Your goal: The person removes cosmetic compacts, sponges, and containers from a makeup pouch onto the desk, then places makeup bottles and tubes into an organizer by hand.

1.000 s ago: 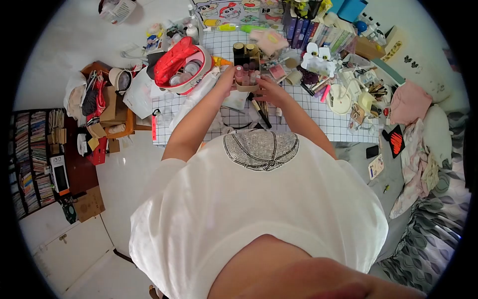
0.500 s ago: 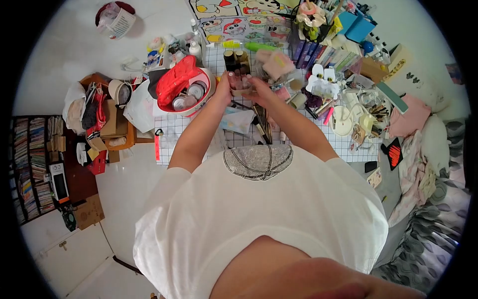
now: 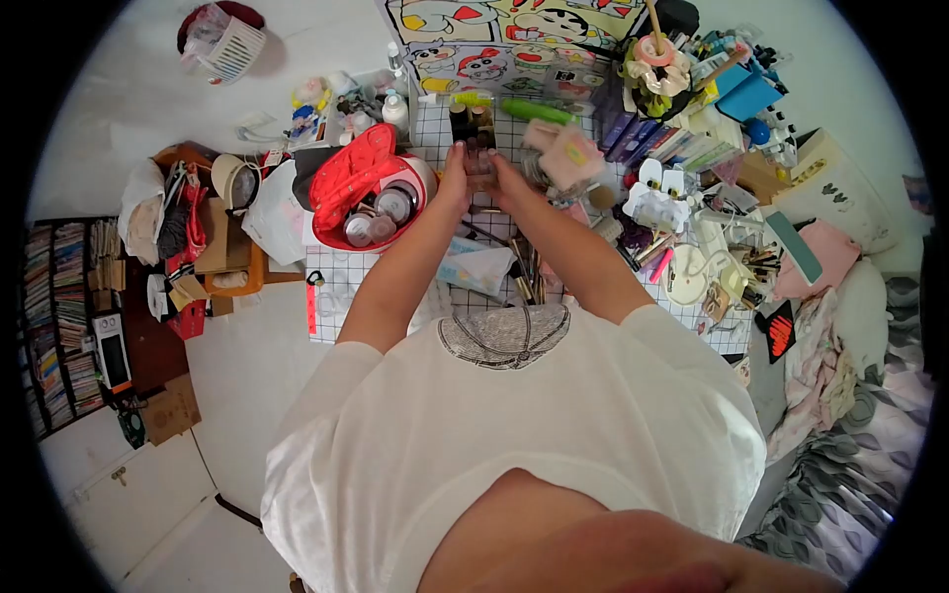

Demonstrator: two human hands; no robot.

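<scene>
Both my hands reach to the back of the gridded tabletop and press in from either side on a cluster of small pinkish, see-through tubes or bottles (image 3: 480, 170). My left hand (image 3: 456, 178) is closed against their left side. Against the right side is my right hand (image 3: 503, 182), also closed, its fingertips partly hidden. Just behind the cluster stand dark bottles with gold parts (image 3: 471, 123). A pink pouch-like item (image 3: 571, 161) lies to the right of my right hand. Left of my left hand is a white-and-red tub (image 3: 425, 185) with a red bag and round containers in it.
Pencils and brushes (image 3: 528, 269) lie between my forearms, beside a pale blue packet (image 3: 476, 267). A row of books (image 3: 643, 138) stands at the back right. A white holder with two cups (image 3: 657, 198) and makeup clutter crowd the right side. A cartoon panel (image 3: 514, 44) borders the back.
The camera view has shifted slightly, so the tabletop things sit lower in the picture. My hands have moved slightly closer together around the small cluster, nearer the dark bottles.
</scene>
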